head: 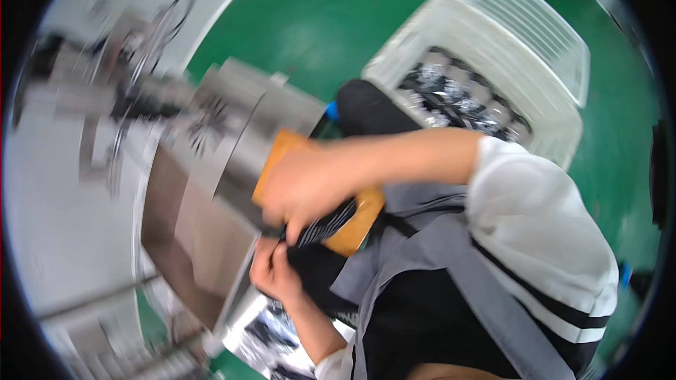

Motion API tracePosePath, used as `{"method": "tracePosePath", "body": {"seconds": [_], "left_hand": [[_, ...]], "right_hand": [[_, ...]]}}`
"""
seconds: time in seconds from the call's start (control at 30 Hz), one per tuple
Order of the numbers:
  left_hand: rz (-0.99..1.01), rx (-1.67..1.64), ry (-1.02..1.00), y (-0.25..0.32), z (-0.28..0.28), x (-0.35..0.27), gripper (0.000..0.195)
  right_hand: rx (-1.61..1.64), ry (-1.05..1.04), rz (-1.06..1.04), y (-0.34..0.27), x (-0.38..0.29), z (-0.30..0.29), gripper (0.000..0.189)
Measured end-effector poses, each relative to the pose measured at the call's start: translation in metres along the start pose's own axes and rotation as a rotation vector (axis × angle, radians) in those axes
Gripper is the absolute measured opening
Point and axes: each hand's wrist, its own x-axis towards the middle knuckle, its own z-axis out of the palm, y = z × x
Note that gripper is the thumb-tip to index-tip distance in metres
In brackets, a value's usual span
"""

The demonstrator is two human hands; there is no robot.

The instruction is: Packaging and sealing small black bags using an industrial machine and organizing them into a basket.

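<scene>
My left hand (276,270) is near the middle, its thumb and fingertips pinched at the end of a dark item with pale stripes (325,226), which looks like knitted fabric. My right hand (309,182), blurred, lies over that item from above, its fingertips down at the same end, close to my left fingertips. Beneath my right hand and on both sides of it shows an orange-yellow flat piece (359,227), above my lap; its material is unclear. The palm of my right hand is hidden.
A white plastic crate (549,111) holding dark items in shiny wrapping stands on the green floor. On the left are a metal box or chute (211,243) and blurred machinery (142,95). More dark items in shiny wrapping (272,332) lie below my left hand.
</scene>
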Motion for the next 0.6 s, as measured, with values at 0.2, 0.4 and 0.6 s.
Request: {"method": "tracePosePath", "body": {"seconds": [0.2, 0.4, 0.6], "left_hand": [[0.109, -0.069, 0.009, 0.008, 0.003, 0.002, 0.017], [0.054, 0.082, -0.103, 0.033, 0.009, 0.014, 0.024], [0.211, 0.139, -0.191, 0.079, 0.042, 0.067, 0.038]], "right_hand": [[-0.16, 0.18, 0.031, -0.004, -0.017, 0.028, 0.02], [-0.009, 0.195, 0.238, 0.013, -0.107, 0.03, 0.016], [-0.001, 0.521, 0.296, 0.006, -0.168, 0.006, 0.012]]}}
